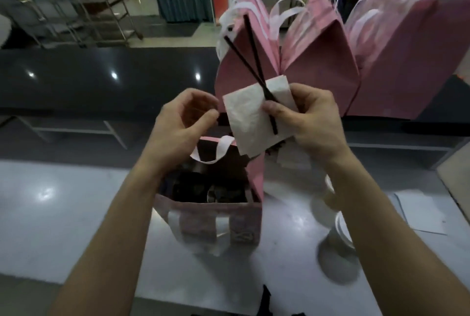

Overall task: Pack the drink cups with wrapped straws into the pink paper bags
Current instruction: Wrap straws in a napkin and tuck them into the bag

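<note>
My right hand [311,122] pinches two black straws [250,61] against a white napkin [248,117], thumb on top; the straws cross and point up and left. My left hand [183,122] hovers just left of the napkin, fingers curled and apart, holding nothing. Below both hands an open pink paper bag [218,211] with white handles stands on the grey counter [63,214]; dark cup lids [216,189] show inside it. More pink bags [318,69] stand upright behind on the dark counter.
A white cup [330,203] partly hidden by my right forearm stands right of the open bag. White paper sheets [422,214] lie at the right. A black glossy counter [101,79] runs across behind. Metal trolleys [84,15] stand far back left.
</note>
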`<state>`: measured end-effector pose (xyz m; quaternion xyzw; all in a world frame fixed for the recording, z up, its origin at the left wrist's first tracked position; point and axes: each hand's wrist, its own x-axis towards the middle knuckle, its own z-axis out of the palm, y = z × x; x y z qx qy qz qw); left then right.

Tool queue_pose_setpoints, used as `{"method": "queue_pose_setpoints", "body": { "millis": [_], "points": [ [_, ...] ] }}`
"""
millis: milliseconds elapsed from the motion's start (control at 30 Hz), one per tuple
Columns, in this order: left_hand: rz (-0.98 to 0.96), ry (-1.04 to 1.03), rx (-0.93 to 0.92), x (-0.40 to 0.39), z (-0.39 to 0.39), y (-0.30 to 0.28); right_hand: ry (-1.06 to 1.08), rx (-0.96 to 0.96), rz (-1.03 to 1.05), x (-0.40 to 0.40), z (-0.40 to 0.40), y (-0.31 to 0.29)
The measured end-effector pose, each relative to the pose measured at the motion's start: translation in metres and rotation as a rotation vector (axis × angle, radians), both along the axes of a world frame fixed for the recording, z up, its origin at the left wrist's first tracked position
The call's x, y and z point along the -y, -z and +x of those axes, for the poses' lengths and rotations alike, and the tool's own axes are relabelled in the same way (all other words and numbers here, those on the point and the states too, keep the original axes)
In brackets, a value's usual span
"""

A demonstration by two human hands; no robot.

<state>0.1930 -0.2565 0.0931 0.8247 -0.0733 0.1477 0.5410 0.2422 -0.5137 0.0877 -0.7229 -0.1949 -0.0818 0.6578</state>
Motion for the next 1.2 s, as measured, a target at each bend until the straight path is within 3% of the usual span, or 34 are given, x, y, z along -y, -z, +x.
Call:
{"method": "queue_pose_setpoints", "body": {
  "millis": [133,233,300,433,567,800,933,1100,1200],
  "points": [
    [0.52,0.005,-0.131,-0.075,-0.017,0.013,-0.111,-0.058,0.175,-0.043,-0.01,-0.009],
    [0.837,0.036,-0.196,-0.1,-0.018,0.031,-0.186,-0.115,0.144,-0.067,-0.017,0.003],
    [0.945,0.104,-0.171,-0.11,-0.014,0.044,-0.283,-0.204,0.08,-0.073,-0.021,0.015],
    [0.773,0.218,-0.219,-0.12,-0.008,0.062,-0.422,-0.299,-0.33,-0.078,-0.028,0.032],
    [0.664,0.272,-0.281,-0.124,-0.003,0.07,-0.121,-0.086,-1.032,-0.092,-0.019,0.042],
    [0.576,0.315,-0.213,-0.129,-0.001,0.077,0.071,0.19,-1.475,-0.121,-0.001,0.05],
    [0.587,0.33,-0.21,-0.128,-0.001,0.078,0.037,0.161,-1.515,-0.129,0.004,0.061],
    [0.578,0.2,-0.134,-0.131,-0.004,0.083,0.055,0.079,-1.395,-0.118,-0.003,0.058],
    [0.509,0.169,0.024,-0.134,-0.006,0.086,0.055,0.044,-1.119,-0.099,-0.022,0.049]
  ]
}}
